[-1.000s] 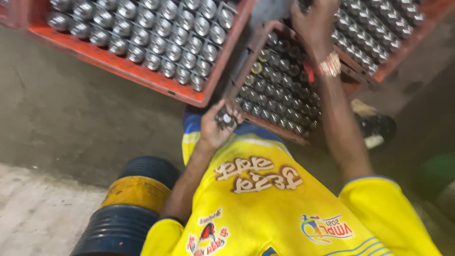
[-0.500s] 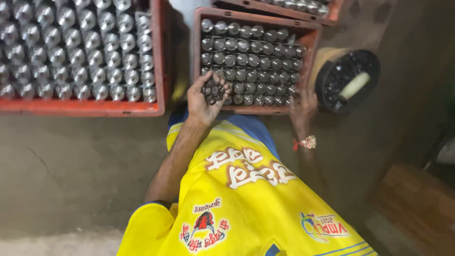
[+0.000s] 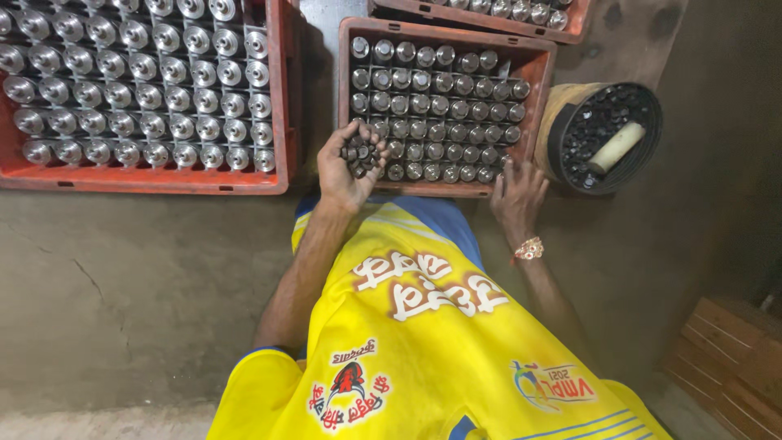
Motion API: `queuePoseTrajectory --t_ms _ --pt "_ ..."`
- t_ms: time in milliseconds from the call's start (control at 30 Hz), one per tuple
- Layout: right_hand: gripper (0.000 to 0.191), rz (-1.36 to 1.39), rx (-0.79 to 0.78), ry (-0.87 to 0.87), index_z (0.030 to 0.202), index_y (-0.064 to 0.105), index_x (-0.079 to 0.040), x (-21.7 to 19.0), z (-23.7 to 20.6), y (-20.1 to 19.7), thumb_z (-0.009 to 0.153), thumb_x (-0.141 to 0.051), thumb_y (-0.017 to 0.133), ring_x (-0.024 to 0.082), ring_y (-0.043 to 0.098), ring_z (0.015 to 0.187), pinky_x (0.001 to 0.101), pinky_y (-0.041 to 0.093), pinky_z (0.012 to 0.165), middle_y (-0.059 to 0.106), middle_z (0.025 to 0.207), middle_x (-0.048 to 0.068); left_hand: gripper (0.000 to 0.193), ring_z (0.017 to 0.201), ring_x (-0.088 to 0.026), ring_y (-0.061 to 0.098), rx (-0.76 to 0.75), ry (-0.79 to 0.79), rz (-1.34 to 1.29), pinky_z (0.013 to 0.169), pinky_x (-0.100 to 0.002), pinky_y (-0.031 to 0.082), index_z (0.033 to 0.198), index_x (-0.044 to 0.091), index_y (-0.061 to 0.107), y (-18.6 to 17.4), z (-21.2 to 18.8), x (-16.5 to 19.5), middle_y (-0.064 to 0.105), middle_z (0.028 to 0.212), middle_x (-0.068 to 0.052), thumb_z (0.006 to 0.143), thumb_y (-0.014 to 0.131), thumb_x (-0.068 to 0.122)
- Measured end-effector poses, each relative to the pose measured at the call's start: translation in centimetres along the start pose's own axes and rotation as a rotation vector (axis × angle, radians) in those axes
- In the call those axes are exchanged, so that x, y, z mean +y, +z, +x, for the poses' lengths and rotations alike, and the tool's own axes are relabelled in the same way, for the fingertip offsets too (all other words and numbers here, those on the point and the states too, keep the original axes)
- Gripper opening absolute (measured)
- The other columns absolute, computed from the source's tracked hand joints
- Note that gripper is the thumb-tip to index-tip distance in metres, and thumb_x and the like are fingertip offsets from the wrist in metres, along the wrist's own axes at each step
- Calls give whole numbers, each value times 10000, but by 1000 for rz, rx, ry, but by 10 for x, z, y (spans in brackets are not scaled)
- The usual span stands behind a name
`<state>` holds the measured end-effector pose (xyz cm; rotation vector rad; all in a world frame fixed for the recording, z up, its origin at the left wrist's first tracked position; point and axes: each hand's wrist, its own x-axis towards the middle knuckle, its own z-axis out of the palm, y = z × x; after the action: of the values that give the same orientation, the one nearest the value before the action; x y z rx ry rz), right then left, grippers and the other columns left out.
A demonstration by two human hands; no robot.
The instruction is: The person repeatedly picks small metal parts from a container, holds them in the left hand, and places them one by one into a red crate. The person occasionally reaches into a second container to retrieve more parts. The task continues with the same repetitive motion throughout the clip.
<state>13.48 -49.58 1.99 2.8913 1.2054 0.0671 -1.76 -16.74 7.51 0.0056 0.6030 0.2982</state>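
Bare concrete floor (image 3: 122,285), cracked at the left, carries all items.

At far left, a large red crate (image 3: 277,106) holds rows of polished metal cylinders (image 3: 155,81). Each cylinder stands upright, long axis vertical, rounded end facing the camera.

Right of it, the left hand (image 3: 346,167) is cupped palm-up at the near-left corner of a smaller red crate (image 3: 446,189). The hand is curled around a cluster of small dark caps (image 3: 360,152), grasping them in the palm. Orientation of the individual caps cannot be determined.

The smaller crate contains upright metal cylinders with flat ends (image 3: 432,106), long axes vertical, tops facing up, arranged in rows. Row spacing is tighter than in the large crate.

The right hand (image 3: 517,195) rests with fingers spread on the near-right rim of the smaller crate, holding nothing. A beaded bracelet (image 3: 529,248) sits on its wrist.

Just right of the crate, a round black-rimmed tub (image 3: 562,134) holds more dark caps and a pale cylinder (image 3: 617,147) lying tilted, long axis running lower-left to upper-right.

At lower right, brown boxes (image 3: 725,350) stand stacked.
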Motion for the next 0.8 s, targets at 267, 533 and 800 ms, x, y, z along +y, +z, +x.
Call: queuePoseTrajectory --t_ms 267,533,800 --pt "394 69 -106 24 1166 749 -39 -17 23 -41 810 -203 711 396 578 1003 542 449 813 613 1070 205 248 934 -297 643 -119 -22 -64 804 -387 564 963 21 617 2 15 -11 649 969 -139 1047 556 247" --pt "136 940 164 -134 1059 697 -28 -133 81 -142 941 29 734 292 701 960 369 543 893 706 1030 130 475 1301 -425 577 -282 -54 -171 1171 -507 456 1305 -125 585 4 20 -34 614 1343 -310 1086 414 260" --pt "224 962 137 -114 1092 671 14 -172 95 -161 893 33 773 328 682 961 406 550 839 649 1023 156 533 1445 -382 476 -316 -96 -80 1274 -485 316 1382 -107 555 16 7 -37 532 1490 -277 1090 336 282"
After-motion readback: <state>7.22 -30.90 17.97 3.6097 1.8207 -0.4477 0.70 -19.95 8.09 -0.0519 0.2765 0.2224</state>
